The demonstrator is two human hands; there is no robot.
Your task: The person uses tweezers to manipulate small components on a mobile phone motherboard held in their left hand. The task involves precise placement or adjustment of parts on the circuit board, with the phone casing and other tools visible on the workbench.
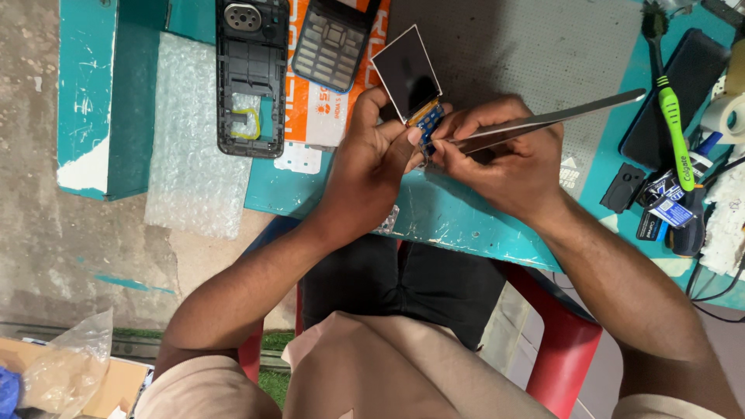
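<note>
From the head camera, my left hand point(372, 155) pinches a small display module point(407, 74) by its lower edge, the dark glass tilted up and away from me. My right hand point(508, 159) is closed around metal tweezers point(543, 122), their tips meeting the blue-and-gold flex connector point(427, 120) at the module's foot, just above the table edge. To do this well, I judge I should keep both wrists braced together, grip the screen by its rim only, and work the tweezer tips lightly so the thin ribbon does not tear.

The teal workbench point(458, 221) is scuffed, with a grey mat point(543, 46) on it. An opened phone back shell point(250, 77) and a keypad point(334, 39) lie beyond my hands, bubble wrap point(190, 155) to the left, and a green-handled toothbrush point(671, 116) to the right. I sit on a red chair point(563, 349) over a bare concrete floor point(39, 194).
</note>
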